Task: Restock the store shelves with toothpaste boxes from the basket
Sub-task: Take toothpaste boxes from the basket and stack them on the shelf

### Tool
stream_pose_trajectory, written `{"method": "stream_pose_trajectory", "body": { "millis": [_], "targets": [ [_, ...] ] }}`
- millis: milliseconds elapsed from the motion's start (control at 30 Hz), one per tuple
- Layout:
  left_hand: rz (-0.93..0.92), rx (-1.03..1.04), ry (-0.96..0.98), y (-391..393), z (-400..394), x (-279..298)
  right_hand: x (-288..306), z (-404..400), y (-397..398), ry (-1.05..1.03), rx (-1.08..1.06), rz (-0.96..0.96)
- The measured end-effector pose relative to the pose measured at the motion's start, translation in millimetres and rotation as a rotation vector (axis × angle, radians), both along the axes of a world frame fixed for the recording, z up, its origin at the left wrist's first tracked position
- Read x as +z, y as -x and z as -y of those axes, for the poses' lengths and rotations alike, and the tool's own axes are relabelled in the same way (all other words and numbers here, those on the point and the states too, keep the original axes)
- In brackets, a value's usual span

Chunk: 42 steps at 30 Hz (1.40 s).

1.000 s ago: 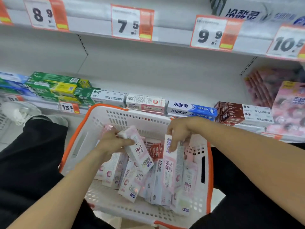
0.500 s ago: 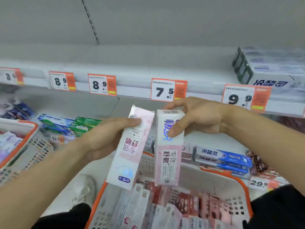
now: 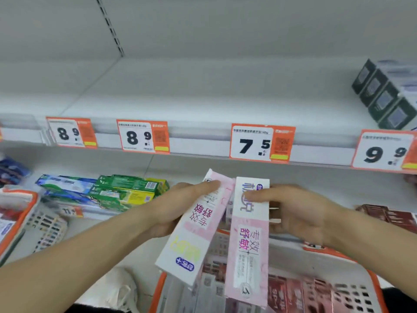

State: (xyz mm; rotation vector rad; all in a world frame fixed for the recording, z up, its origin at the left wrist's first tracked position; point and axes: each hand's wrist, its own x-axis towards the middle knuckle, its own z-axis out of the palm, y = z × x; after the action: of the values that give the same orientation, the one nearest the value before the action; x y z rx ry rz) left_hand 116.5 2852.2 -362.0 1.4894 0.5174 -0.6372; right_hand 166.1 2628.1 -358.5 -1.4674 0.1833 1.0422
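My left hand point(image 3: 176, 206) grips a pink-and-white toothpaste box point(image 3: 191, 233), tilted with its top end leaning right. My right hand point(image 3: 293, 211) holds a second pink-and-white box point(image 3: 248, 240) nearly upright, fingers across its top end. Both boxes hang side by side above the white basket with orange rim point(image 3: 374, 279), which holds several more pink and dark red boxes. They are below the bare white shelf point(image 3: 203, 91) that carries the 7.5 price tag point(image 3: 261, 143).
A stack of dark-ended boxes point(image 3: 383, 96) stands at the right of the upper shelf. Green and blue toothpaste boxes point(image 3: 121, 190) lie on the lower shelf at left, dark red boxes point(image 3: 388, 215) at right. Another orange-rimmed basket point(image 3: 20, 220) sits at the far left.
Both hands lifted one box each out of the basket and raised them toward the shelf. My view rose to the upper shelf, and the hands have since spread slightly.
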Motion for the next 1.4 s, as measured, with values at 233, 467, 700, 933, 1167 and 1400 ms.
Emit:
{"method": "stream_pose_trajectory", "body": {
  "millis": [233,467,700,933,1167,1400],
  "targets": [
    [-0.091,-0.222,0.044,-7.1,-7.9,-20.7,-11.0,4.2,30.8,0.073,-0.198,0.015],
    [-0.069,-0.254,-0.122,4.6,-9.0,-29.7,-18.5,1.6,53.6,0.11,-0.312,0.041],
    [-0.108,-0.245,0.046,5.7,-19.2,-31.5,-17.0,-5.5,53.0,0.085,-0.307,0.083],
    [-0.128,-0.366,0.129,10.7,-11.0,-35.8,-15.3,-13.1,50.3,0.042,-0.275,0.116],
    [-0.084,-0.364,-0.062,-0.2,-20.9,-38.8,-15.9,-6.7,50.3,0.039,-0.315,0.145],
    [0.035,-0.258,-0.006,4.3,-23.4,-37.0,-6.9,-13.5,58.7,0.025,-0.311,0.371]
  ]
}}
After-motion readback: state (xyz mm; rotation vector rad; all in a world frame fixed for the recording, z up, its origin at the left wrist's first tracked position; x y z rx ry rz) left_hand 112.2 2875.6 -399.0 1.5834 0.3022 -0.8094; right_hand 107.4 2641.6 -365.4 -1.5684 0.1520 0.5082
